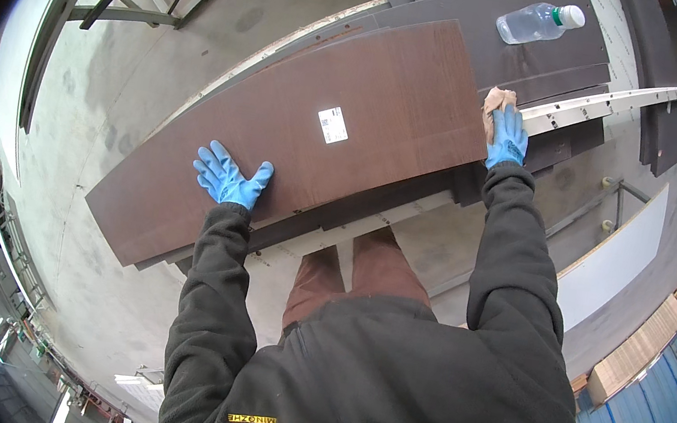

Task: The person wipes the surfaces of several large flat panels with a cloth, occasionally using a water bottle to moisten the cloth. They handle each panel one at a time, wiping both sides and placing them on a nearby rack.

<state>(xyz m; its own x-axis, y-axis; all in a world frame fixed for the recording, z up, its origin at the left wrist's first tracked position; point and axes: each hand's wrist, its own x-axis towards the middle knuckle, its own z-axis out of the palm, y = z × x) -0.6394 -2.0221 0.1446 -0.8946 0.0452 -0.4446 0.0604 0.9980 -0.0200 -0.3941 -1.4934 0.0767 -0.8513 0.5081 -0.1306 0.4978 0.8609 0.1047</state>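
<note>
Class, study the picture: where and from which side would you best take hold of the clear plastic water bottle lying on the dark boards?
Grip the water bottle around the middle of its body, probably coming from above. It lies on its side on the dark boards, white cap pointing right, so the round body is exposed on top and the narrow cap end gives less hold.

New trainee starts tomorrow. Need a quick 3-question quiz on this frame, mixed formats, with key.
1. True or false: the left hand lies flat, fingers spread, on the brown panel.
2. What does the right hand press at the panel's right edge? A) tan cloth B) plastic bottle C) white rail
3. Fill in: near the middle of the panel sits a small white ___.

Key: 1 true; 2 A; 3 label.
</note>
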